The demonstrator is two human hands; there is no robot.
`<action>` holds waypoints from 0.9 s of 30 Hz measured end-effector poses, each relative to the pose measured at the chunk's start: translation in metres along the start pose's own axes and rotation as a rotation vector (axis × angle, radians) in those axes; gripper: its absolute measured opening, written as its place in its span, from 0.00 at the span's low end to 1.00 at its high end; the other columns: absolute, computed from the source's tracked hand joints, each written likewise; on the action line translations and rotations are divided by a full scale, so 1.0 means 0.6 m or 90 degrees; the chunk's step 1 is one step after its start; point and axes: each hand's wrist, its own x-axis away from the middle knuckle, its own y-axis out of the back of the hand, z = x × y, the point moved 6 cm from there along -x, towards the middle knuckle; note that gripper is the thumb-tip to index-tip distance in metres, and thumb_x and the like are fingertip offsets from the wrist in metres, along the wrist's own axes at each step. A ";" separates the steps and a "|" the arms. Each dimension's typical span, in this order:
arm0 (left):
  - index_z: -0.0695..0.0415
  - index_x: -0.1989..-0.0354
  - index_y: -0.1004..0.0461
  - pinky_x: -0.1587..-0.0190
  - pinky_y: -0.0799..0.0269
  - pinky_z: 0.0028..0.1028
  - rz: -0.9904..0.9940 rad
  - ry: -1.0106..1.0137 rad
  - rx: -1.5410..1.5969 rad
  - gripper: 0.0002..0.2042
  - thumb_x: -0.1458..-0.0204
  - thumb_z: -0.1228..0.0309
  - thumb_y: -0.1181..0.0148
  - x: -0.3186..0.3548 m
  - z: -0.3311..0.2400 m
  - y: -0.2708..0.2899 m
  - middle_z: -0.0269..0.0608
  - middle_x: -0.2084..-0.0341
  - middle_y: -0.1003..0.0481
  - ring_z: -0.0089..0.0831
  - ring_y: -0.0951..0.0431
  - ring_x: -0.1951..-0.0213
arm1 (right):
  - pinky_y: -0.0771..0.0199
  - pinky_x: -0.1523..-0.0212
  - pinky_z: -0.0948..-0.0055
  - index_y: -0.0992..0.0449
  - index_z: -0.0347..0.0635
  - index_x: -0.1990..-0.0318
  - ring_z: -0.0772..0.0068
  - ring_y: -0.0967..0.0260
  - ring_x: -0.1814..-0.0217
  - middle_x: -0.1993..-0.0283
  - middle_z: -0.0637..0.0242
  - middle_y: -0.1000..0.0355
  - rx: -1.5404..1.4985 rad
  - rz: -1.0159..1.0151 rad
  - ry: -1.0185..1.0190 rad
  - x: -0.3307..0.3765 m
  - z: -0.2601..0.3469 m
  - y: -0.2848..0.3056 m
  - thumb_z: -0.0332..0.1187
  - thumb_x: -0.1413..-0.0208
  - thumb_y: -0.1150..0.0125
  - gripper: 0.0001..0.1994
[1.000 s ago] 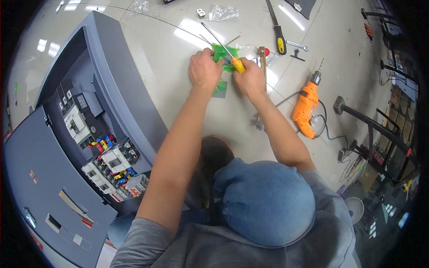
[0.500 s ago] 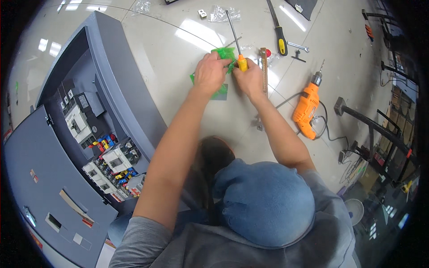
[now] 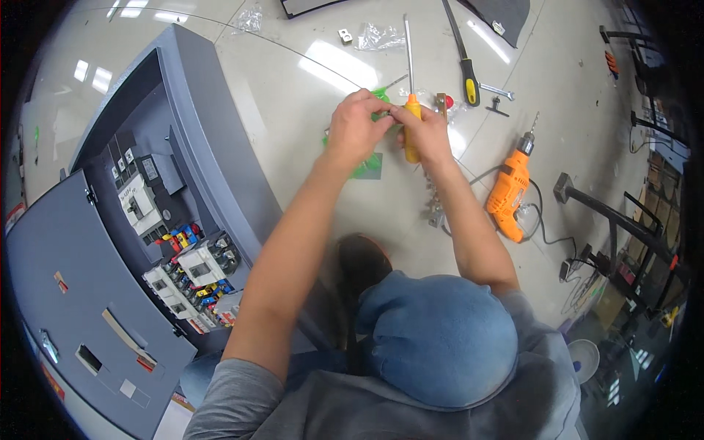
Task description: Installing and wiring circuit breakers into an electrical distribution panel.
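A screwdriver (image 3: pixel 412 108) with a yellow handle is tucked in my right hand (image 3: pixel 431 137), its long shaft pointing away from me. Thumb and fingers of that hand meet those of my left hand (image 3: pixel 353 126), which is closed in a pinch. A tiny dark piece shows between the fingertips, too small to name. Beneath both hands lies a crumpled green plastic bag (image 3: pixel 364 168), partly covered by my left hand. A flat grey piece (image 3: pixel 375 174) shows beside the bag. Close to my right hand is a copper-coloured strip (image 3: pixel 441 103), mostly hidden by that hand.
An orange power drill (image 3: pixel 507 192) with a cord lies on the floor at right. Farther off are a yellow-and-black-handled tool (image 3: pixel 469 79), a wrench (image 3: pixel 496 91) and a clear plastic bag (image 3: pixel 380 37). A grey electrical cabinet (image 3: pixel 242 139) with breakers stands at left, its door open.
My fingertips have come together above the green bag, where my left hand had been on it. The screwdriver has turned more upright in my right hand. The whole view has shifted slightly.
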 end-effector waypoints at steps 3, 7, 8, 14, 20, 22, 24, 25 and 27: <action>0.58 0.60 0.19 0.61 0.28 0.29 0.029 0.022 0.106 0.11 0.53 0.74 0.34 -0.012 0.000 0.002 0.39 0.69 0.25 0.31 0.24 0.66 | 0.30 0.76 0.75 0.24 0.37 0.62 0.79 0.32 0.77 0.72 0.68 0.27 -0.153 0.071 -0.041 -0.002 -0.002 -0.009 0.33 0.47 0.35 0.10; 0.61 0.59 0.19 0.64 0.28 0.23 0.066 -0.029 0.245 0.12 0.54 0.75 0.34 -0.039 -0.011 -0.004 0.38 0.71 0.24 0.26 0.25 0.70 | 0.30 0.75 0.76 0.25 0.37 0.61 0.78 0.33 0.77 0.70 0.69 0.27 -0.180 0.067 -0.012 -0.009 0.009 0.004 0.32 0.45 0.35 0.09; 0.61 0.59 0.19 0.63 0.27 0.25 0.086 0.011 0.233 0.12 0.54 0.73 0.33 -0.055 0.004 -0.002 0.39 0.71 0.23 0.28 0.24 0.70 | 0.31 0.75 0.76 0.25 0.37 0.61 0.78 0.33 0.77 0.70 0.68 0.27 -0.171 0.031 0.001 -0.009 0.014 0.015 0.32 0.46 0.35 0.10; 0.60 0.59 0.20 0.60 0.24 0.34 -0.280 0.224 -0.027 0.15 0.52 0.64 0.33 -0.160 0.086 0.066 0.48 0.70 0.20 0.42 0.20 0.67 | 0.31 0.75 0.76 0.25 0.35 0.59 0.78 0.33 0.77 0.71 0.67 0.28 0.045 -0.015 0.075 -0.002 0.048 0.034 0.31 0.48 0.33 0.12; 0.65 0.60 0.21 0.58 0.25 0.40 -0.198 0.188 -0.128 0.17 0.50 0.62 0.35 -0.183 0.122 0.051 0.55 0.70 0.21 0.50 0.20 0.64 | 0.34 0.77 0.79 0.23 0.35 0.63 0.80 0.35 0.80 0.73 0.69 0.27 -0.097 0.031 0.087 0.019 0.077 0.005 0.28 0.48 0.33 0.08; 0.66 0.61 0.22 0.58 0.25 0.40 -0.217 0.163 -0.138 0.17 0.50 0.62 0.35 -0.174 0.115 0.061 0.57 0.69 0.21 0.51 0.20 0.64 | 0.34 0.77 0.79 0.23 0.35 0.63 0.81 0.35 0.80 0.73 0.69 0.27 -0.108 0.054 0.083 0.021 0.086 -0.002 0.28 0.48 0.33 0.08; 0.67 0.61 0.22 0.59 0.24 0.37 -0.136 0.194 0.050 0.16 0.51 0.66 0.34 -0.139 0.098 0.050 0.55 0.70 0.21 0.46 0.19 0.65 | 0.34 0.75 0.79 0.24 0.34 0.62 0.80 0.35 0.78 0.74 0.68 0.28 -0.106 0.091 0.116 0.026 0.097 -0.002 0.30 0.49 0.32 0.10; 0.68 0.61 0.23 0.60 0.23 0.35 -0.097 0.209 0.143 0.15 0.52 0.68 0.34 -0.118 0.086 0.046 0.53 0.70 0.21 0.43 0.19 0.65 | 0.34 0.75 0.79 0.25 0.34 0.62 0.79 0.34 0.77 0.75 0.68 0.29 -0.105 0.111 0.134 0.027 0.103 -0.005 0.31 0.49 0.32 0.11; 0.68 0.61 0.23 0.61 0.23 0.32 -0.097 0.209 0.275 0.14 0.53 0.72 0.33 -0.065 0.051 0.047 0.50 0.70 0.20 0.38 0.19 0.66 | 0.34 0.74 0.80 0.25 0.35 0.62 0.79 0.34 0.77 0.75 0.69 0.29 -0.101 0.120 0.138 0.027 0.110 -0.012 0.31 0.49 0.31 0.11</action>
